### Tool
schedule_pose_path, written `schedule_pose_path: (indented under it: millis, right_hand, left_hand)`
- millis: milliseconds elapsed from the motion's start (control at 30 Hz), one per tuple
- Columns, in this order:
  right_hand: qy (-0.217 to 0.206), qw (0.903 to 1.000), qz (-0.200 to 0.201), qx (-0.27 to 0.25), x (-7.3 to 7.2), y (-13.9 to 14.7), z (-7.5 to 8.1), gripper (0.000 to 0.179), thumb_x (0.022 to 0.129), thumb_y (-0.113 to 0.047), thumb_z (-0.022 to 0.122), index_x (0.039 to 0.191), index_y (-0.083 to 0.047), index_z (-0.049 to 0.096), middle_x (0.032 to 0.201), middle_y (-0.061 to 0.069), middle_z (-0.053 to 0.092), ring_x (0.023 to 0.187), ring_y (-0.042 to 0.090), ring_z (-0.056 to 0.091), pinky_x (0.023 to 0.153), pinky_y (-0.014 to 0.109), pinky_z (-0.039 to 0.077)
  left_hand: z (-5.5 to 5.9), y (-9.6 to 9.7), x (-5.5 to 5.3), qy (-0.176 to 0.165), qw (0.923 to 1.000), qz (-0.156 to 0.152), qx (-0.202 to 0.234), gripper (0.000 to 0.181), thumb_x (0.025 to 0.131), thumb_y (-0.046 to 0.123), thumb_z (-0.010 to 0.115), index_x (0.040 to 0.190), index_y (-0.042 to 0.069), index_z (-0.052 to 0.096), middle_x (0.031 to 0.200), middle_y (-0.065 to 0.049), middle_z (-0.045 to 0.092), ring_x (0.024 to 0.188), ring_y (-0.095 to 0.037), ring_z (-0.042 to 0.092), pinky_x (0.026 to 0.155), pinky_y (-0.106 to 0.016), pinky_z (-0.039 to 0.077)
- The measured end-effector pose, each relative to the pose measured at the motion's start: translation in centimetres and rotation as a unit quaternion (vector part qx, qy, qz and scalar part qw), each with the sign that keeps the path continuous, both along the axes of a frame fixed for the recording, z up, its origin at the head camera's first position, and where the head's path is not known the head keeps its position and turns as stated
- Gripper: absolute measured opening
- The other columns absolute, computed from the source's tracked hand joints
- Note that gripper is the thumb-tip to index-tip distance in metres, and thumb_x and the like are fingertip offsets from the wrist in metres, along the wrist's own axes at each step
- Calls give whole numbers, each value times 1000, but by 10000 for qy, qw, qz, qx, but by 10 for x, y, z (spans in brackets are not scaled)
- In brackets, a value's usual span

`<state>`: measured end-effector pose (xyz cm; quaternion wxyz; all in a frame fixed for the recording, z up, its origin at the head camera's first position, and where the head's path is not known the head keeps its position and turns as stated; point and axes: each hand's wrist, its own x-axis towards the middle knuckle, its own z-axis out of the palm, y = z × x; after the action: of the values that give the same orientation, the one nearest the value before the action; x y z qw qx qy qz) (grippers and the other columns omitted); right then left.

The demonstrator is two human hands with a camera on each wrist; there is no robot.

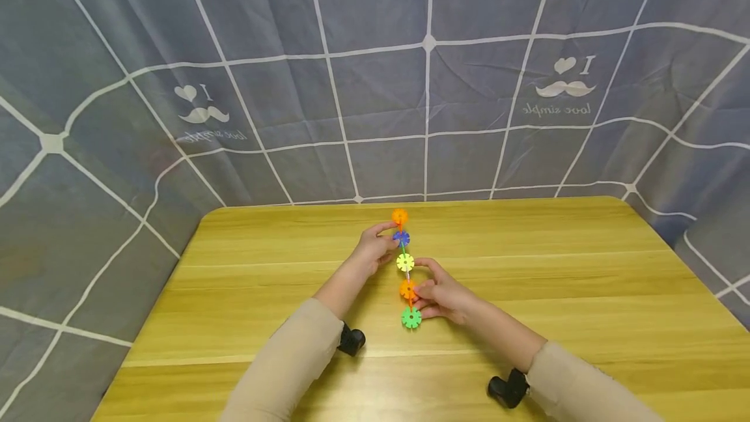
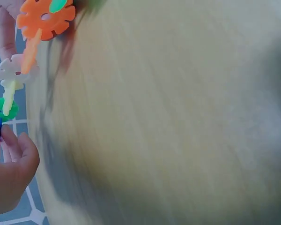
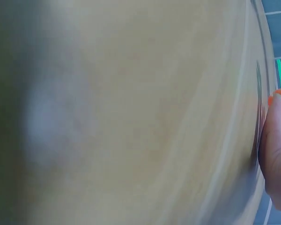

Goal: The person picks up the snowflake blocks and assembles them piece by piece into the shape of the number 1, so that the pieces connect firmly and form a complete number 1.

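A chain of notched plastic snowflake discs runs away from me in the head view. Its flat-facing pieces are a green disc (image 1: pixel 411 319) nearest me, an orange disc (image 1: pixel 405 290), a pale yellow disc (image 1: pixel 405 262), a blue disc (image 1: pixel 403 238) and another orange disc (image 1: pixel 400 215) at the far end. Other discs slot between them edge-on. My left hand (image 1: pixel 374 249) pinches the chain at the blue disc. With thumb and fingers, my right hand (image 1: pixel 448 295) grips the near part around the lower orange disc. A white disc (image 2: pixel 9 70) also shows in the left wrist view.
A wooden table (image 1: pixel 234 318) lies under both hands. Behind it and at the sides hangs a grey curtain (image 1: pixel 375 96) with white lines. Black wrist cameras (image 1: pixel 353 340) sit at both sleeves.
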<state>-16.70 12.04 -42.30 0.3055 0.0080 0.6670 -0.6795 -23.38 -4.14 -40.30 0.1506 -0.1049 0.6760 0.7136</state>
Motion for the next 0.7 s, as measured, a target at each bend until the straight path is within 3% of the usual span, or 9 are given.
schedule_pose_path:
  millis: [167, 267, 333, 467, 500, 567, 700]
  right_hand:
    - [34, 9998, -48, 208, -8, -3, 1, 54, 94, 6, 43, 141, -12, 21, 84, 9, 54, 58, 12, 56, 52, 23, 54]
    - [86, 9996, -56, 268, -11, -4, 0, 54, 93, 7, 45, 140, -9, 24, 80, 10, 56, 55, 11, 57, 52, 23, 54]
    - [70, 9994, -99, 313, -13, -5, -1, 54, 92, 7, 47, 140, -8, 26, 76, 9, 57, 53, 11, 57, 51, 23, 54]
    - [-10, 9991, -176, 377, -17, -5, -2, 53, 91, 8, 48, 139, -5, 29, 71, 9, 58, 51, 11, 57, 50, 23, 54]
    - [-8, 9991, -186, 376, -18, -5, -2, 53, 91, 8, 49, 139, -5, 29, 70, 9, 58, 51, 11, 57, 50, 23, 54]
    - [-3, 9991, -207, 367, -19, -5, -2, 54, 91, 8, 49, 139, -4, 29, 70, 9, 59, 52, 12, 58, 50, 23, 54]
    - [-75, 9990, -232, 363, -21, -5, -3, 54, 91, 8, 50, 140, -3, 29, 72, 9, 60, 53, 12, 59, 52, 23, 54]
  left_hand:
    - [-6, 1, -8, 174, 9997, -13, -144, 44, 87, -10, 55, 130, 0, 51, 92, -11, 54, 65, -12, 45, 58, -23, 39]
    - [-12, -3, -9, 479, 9986, 86, -210, 44, 86, -12, 55, 128, 1, 54, 94, -13, 58, 64, -14, 47, 55, -22, 40]
    - [-38, -5, -23, 762, 9971, 55, -66, 42, 83, -11, 59, 122, 3, 59, 91, -12, 60, 64, -14, 51, 52, -21, 42]
    - [-59, -1, -36, 644, 9978, 104, -143, 39, 82, -10, 61, 119, 3, 61, 96, -13, 63, 72, -15, 57, 59, -24, 48]
    - [-60, 1, -37, 598, 9979, 135, -197, 38, 83, -10, 60, 119, 2, 61, 97, -15, 63, 73, -15, 57, 60, -23, 48]
    - [-38, 6, -25, 427, 9976, 261, -482, 38, 85, -12, 56, 122, -3, 57, 106, -21, 61, 78, -18, 56, 65, -24, 48]
    - [-20, 7, -10, 597, 9950, 280, -745, 35, 86, -14, 52, 120, -11, 54, 111, -27, 58, 84, -20, 55, 72, -22, 51]
